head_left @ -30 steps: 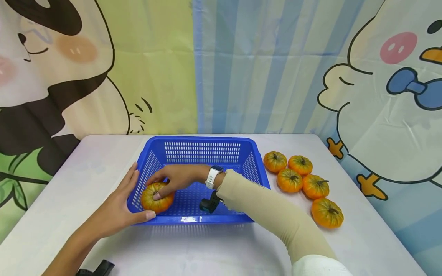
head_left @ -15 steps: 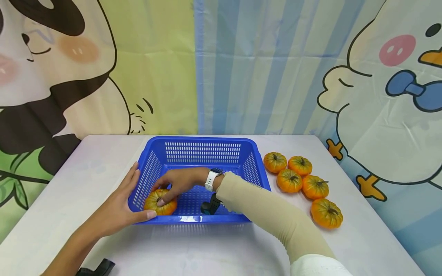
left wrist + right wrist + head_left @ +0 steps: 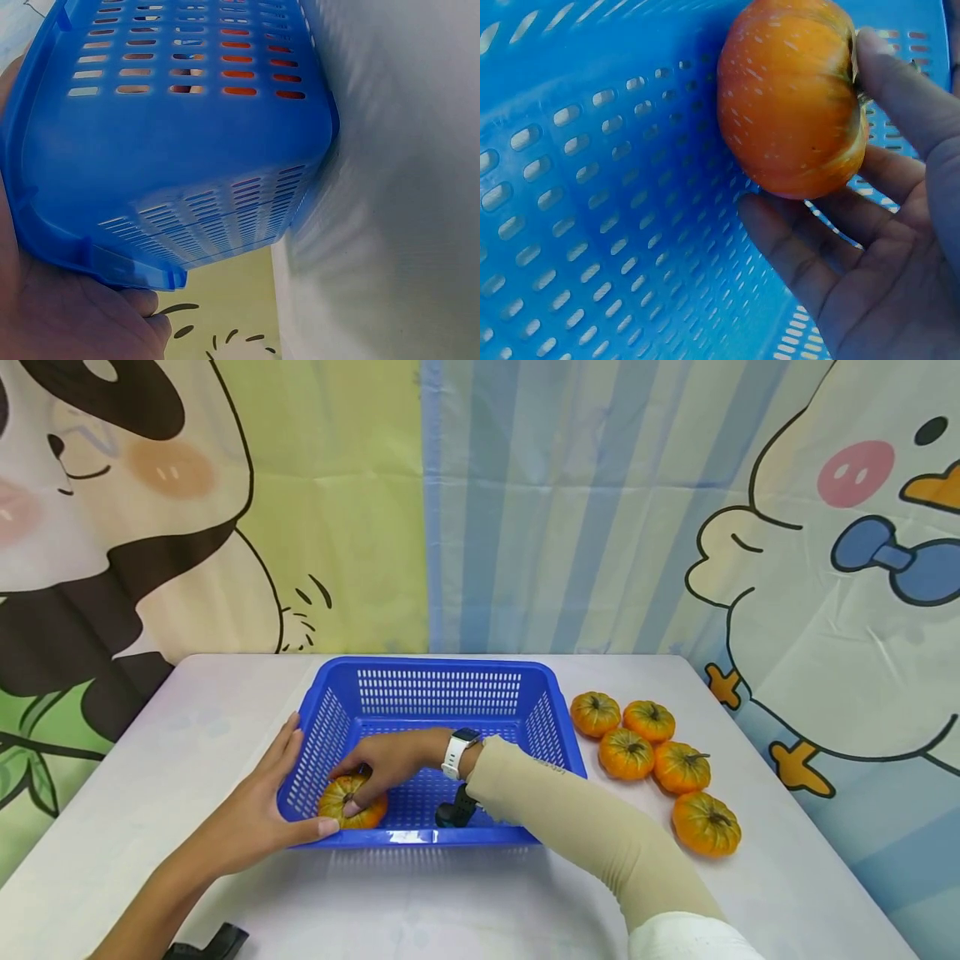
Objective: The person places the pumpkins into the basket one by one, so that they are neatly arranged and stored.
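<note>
Inside the blue plastic basket (image 3: 442,664), at its near-left corner, lies a small orange pumpkin (image 3: 352,802). My right hand (image 3: 393,758) holds this pumpkin from above. In the right wrist view the thumb presses by the stem of the pumpkin (image 3: 791,97), and the fingers curl at its side; part of their contact is hidden. Outside the same corner, my left hand (image 3: 258,814) rests against the basket, thumb along the front rim and straight fingers along the left side. The left wrist view shows the basket's outer wall (image 3: 172,135) beside that hand.
Several more pumpkins (image 3: 626,753) sit in a cluster on the white table (image 3: 420,910), right of the basket. A printed curtain (image 3: 517,510) hangs behind the table. A black wrist device (image 3: 456,810) hangs under the right wrist, inside the basket.
My right hand and the pumpkin have shifted slightly right and toward the basket's front wall, lower down. The left hand and the basket have stayed in place.
</note>
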Demonstrator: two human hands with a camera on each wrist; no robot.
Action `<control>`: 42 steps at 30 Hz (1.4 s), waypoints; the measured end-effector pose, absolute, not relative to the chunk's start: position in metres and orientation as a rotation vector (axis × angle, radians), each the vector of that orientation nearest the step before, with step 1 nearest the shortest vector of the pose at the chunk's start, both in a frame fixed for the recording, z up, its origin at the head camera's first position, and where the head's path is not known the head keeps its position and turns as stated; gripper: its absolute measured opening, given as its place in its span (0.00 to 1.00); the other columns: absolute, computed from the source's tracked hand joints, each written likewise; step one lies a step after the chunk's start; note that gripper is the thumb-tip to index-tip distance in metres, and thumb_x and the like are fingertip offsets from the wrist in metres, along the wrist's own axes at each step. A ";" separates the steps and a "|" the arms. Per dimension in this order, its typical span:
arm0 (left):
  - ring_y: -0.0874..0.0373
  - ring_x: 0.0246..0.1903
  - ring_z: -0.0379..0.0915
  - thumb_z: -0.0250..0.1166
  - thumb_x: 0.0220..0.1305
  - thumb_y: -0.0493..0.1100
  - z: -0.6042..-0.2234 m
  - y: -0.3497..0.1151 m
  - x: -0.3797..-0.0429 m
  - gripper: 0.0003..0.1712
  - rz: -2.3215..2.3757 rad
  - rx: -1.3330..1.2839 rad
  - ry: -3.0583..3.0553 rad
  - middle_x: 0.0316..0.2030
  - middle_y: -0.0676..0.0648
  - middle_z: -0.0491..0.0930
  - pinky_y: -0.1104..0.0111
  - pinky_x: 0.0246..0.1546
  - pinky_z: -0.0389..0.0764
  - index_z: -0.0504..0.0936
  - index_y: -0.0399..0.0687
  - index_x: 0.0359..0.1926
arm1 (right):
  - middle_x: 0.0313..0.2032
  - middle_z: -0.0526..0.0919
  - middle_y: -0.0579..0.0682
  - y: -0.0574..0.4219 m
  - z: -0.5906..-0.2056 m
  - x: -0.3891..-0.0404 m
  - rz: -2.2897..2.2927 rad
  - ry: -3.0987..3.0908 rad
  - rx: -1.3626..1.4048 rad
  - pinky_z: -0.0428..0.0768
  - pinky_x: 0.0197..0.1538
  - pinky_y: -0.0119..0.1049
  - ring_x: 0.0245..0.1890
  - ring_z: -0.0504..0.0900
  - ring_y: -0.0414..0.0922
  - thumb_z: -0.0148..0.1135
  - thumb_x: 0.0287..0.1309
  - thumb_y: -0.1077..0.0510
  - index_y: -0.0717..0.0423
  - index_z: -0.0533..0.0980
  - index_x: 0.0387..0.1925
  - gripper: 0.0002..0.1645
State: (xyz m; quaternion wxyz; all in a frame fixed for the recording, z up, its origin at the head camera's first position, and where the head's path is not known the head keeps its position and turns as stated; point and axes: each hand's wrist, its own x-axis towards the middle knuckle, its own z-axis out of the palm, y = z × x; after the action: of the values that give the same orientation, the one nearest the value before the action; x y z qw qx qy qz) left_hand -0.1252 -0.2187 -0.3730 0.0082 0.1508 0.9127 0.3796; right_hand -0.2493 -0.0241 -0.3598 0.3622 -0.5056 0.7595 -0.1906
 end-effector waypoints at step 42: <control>0.31 0.71 0.33 0.74 0.50 0.58 -0.374 -0.218 -0.127 0.70 1.175 0.437 2.872 0.76 0.53 0.24 0.27 0.56 0.50 0.34 0.45 0.77 | 0.61 0.76 0.48 0.053 -0.296 -0.270 -0.947 2.175 -1.302 0.70 0.63 0.35 0.61 0.73 0.38 0.66 0.61 0.50 0.55 0.71 0.66 0.33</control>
State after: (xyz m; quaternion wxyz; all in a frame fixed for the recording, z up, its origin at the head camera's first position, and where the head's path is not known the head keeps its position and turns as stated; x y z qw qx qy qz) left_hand -0.1265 -0.2175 -0.3736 0.0041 0.1394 0.9165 0.3749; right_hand -0.2697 0.0533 -0.2964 0.2159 -0.4699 0.7848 -0.3416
